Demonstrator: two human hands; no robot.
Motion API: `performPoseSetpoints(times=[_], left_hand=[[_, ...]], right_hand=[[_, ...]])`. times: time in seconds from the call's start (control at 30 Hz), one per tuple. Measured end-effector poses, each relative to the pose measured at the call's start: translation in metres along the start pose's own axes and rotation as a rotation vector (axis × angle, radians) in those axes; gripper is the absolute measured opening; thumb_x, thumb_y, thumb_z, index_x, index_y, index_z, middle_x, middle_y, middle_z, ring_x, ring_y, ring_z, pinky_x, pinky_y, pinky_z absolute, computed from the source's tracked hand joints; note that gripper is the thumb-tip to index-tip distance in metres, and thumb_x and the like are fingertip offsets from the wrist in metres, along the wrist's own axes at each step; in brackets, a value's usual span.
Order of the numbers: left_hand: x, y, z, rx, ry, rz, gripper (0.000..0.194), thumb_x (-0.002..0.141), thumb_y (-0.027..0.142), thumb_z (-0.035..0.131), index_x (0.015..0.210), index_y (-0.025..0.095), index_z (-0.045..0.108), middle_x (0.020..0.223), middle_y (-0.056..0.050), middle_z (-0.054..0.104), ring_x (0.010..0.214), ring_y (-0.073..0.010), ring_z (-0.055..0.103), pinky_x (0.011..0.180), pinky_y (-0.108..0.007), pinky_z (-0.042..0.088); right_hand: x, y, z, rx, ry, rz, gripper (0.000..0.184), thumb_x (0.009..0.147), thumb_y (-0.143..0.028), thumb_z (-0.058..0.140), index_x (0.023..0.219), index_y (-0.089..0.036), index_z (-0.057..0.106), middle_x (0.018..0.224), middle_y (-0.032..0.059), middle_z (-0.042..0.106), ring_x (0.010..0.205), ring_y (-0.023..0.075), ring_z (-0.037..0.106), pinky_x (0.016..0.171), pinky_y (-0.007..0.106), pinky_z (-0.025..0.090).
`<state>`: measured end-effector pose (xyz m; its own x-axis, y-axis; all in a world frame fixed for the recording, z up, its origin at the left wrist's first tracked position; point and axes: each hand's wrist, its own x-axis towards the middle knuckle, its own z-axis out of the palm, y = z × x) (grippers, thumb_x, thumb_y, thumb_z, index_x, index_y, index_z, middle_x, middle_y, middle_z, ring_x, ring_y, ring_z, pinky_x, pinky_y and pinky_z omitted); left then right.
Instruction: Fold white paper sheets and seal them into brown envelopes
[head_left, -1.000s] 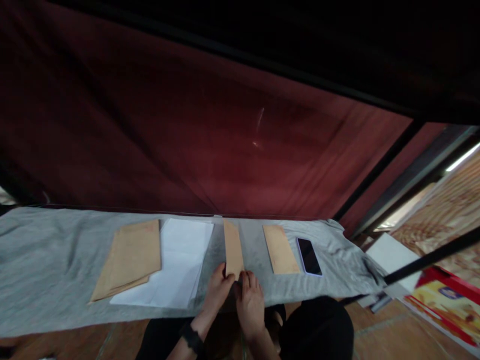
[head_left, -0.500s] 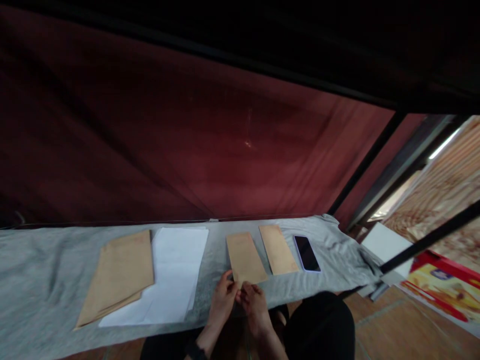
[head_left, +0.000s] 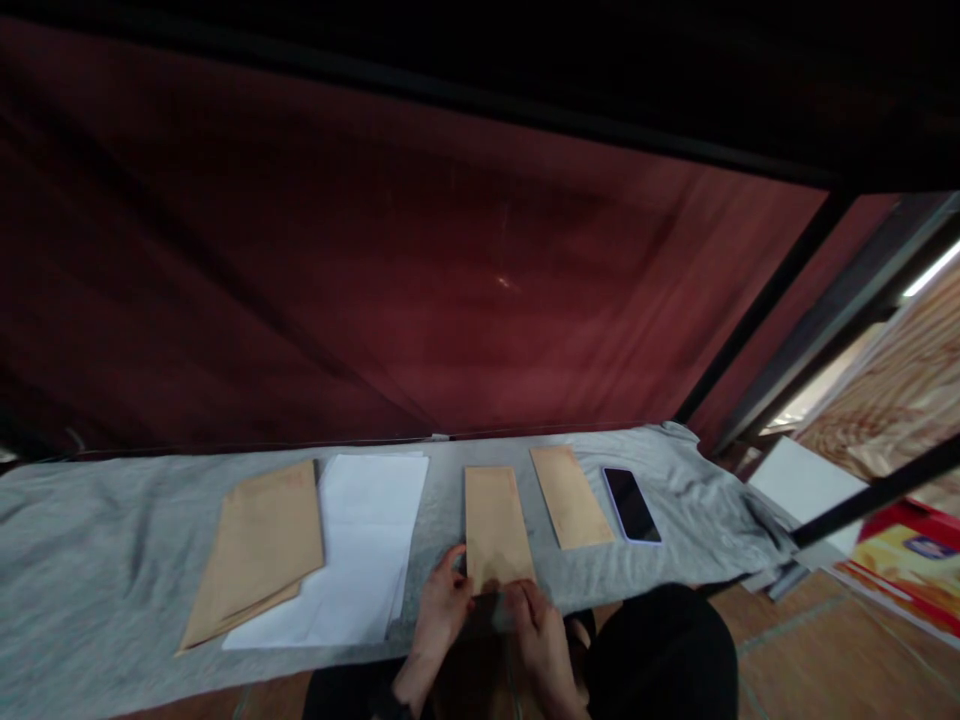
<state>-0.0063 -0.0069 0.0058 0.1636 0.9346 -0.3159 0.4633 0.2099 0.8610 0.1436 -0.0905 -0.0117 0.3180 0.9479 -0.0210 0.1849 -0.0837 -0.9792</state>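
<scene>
A brown envelope (head_left: 495, 520) lies flat on the grey cloth (head_left: 97, 540) in front of me. My left hand (head_left: 442, 605) pinches its near left corner, thumb on top. At the near right corner my right hand (head_left: 541, 632) has its fingers curled on the envelope's edge. A second brown envelope (head_left: 570, 496) lies just to the right. Past it a black phone (head_left: 631, 504) rests face up. To the left sit white sheets (head_left: 360, 545) and a stack of brown envelopes (head_left: 259, 545).
A dark red curtain (head_left: 420, 280) hangs right behind the cloth-covered surface. Black frame bars (head_left: 757, 320) run at the right. White paper (head_left: 802, 480) and a red-yellow printed sheet (head_left: 907, 570) lie on the wooden floor at the right. My dark-clothed knee (head_left: 660, 650) is below.
The envelope under my hands went from a narrow edge-on strip to lying flat with its full face up. My hands have spread to its two near corners.
</scene>
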Motion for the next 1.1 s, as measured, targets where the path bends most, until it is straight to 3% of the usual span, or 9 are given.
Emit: performPoseSetpoints(times=[0.13,0.27,0.4,0.5,0.6,0.73,0.83,0.97,1.1], left_hand=[[-0.005,0.003,0.003,0.008,0.023,0.001,0.053,0.083,0.014,0.046,0.135,0.015,0.052,0.067,0.003,0.067,0.059,-0.0159,0.067,0.059,-0.024,0.05],[-0.012,0.004,-0.001,0.285,0.05,0.032,0.042,0.089,0.019,0.047,0.13,0.018,0.058,0.079,-0.003,0.073,0.073,-0.0192,0.072,0.067,-0.027,0.053],[-0.002,0.015,-0.001,0.569,0.178,0.277,0.035,0.095,0.019,0.041,0.121,0.021,0.064,0.114,-0.01,0.072,0.103,-0.0215,0.069,0.089,-0.033,0.053],[0.029,0.032,0.013,0.641,0.112,0.615,0.039,0.098,0.021,0.037,0.131,0.019,0.059,0.136,-0.01,0.063,0.128,-0.0213,0.056,0.109,-0.037,0.043],[0.073,0.049,0.03,0.753,0.04,0.779,0.045,0.098,0.028,0.041,0.14,0.015,0.052,0.15,-0.012,0.05,0.142,-0.0239,0.041,0.118,-0.043,0.034],[0.126,0.059,0.039,0.876,0.01,0.833,0.05,0.099,0.034,0.041,0.145,0.015,0.046,0.153,-0.013,0.046,0.144,-0.024,0.038,0.12,-0.046,0.029],[0.149,0.059,0.037,0.924,-0.012,0.851,0.054,0.101,0.039,0.037,0.148,0.014,0.042,0.155,-0.013,0.044,0.145,-0.0237,0.037,0.121,-0.046,0.026],[0.158,0.057,0.035,0.947,-0.031,0.878,0.055,0.102,0.041,0.033,0.151,0.016,0.038,0.157,-0.01,0.041,0.147,-0.0217,0.034,0.122,-0.044,0.023],[0.145,0.051,0.035,0.971,-0.068,0.885,0.054,0.103,0.039,0.03,0.15,0.015,0.039,0.158,-0.009,0.039,0.147,-0.0195,0.032,0.122,-0.04,0.02]], right_hand=[[-0.007,0.015,-0.015,-0.627,0.038,-0.503,0.042,0.102,-0.032,0.04,0.14,-0.027,0.055,0.141,0.007,0.06,0.131,0.0255,0.055,0.111,0.045,0.043],[-0.004,0.027,-0.014,-0.961,0.085,-0.688,0.051,0.102,-0.034,0.044,0.152,-0.027,0.038,0.15,0.0043,0.05,0.135,0.0234,0.051,0.114,0.042,0.039],[-0.003,0.028,-0.012,-1.051,0.096,-0.703,0.055,0.103,-0.037,0.042,0.156,-0.027,0.03,0.151,0.0029,0.048,0.136,0.0205,0.05,0.116,0.039,0.034],[-0.003,0.025,-0.014,-1.059,0.063,-0.693,0.055,0.104,-0.037,0.041,0.156,-0.026,0.028,0.153,0.0021,0.046,0.138,0.0196,0.047,0.118,0.038,0.033],[-0.003,0.026,-0.016,-1.03,0.053,-0.68,0.055,0.104,-0.033,0.042,0.156,-0.027,0.027,0.153,0.0016,0.046,0.138,0.0202,0.047,0.116,0.04,0.035],[0.0,0.03,-0.017,-0.955,-0.013,-0.653,0.061,0.1,-0.029,0.048,0.157,-0.029,0.025,0.153,0.0021,0.044,0.136,0.0233,0.05,0.113,0.042,0.039],[0.002,0.032,-0.017,-0.87,-0.048,-0.608,0.066,0.098,-0.028,0.053,0.157,-0.031,0.025,0.154,0.0021,0.042,0.135,0.0255,0.051,0.113,0.043,0.041],[0.003,0.032,-0.018,-0.843,-0.077,-0.571,0.067,0.097,-0.025,0.052,0.157,-0.032,0.023,0.156,0.002,0.038,0.137,0.026,0.049,0.113,0.043,0.041],[0.0,0.029,-0.019,-0.889,-0.098,-0.555,0.065,0.099,-0.025,0.049,0.158,-0.032,0.02,0.156,0.0023,0.038,0.139,0.0262,0.046,0.114,0.046,0.04]])
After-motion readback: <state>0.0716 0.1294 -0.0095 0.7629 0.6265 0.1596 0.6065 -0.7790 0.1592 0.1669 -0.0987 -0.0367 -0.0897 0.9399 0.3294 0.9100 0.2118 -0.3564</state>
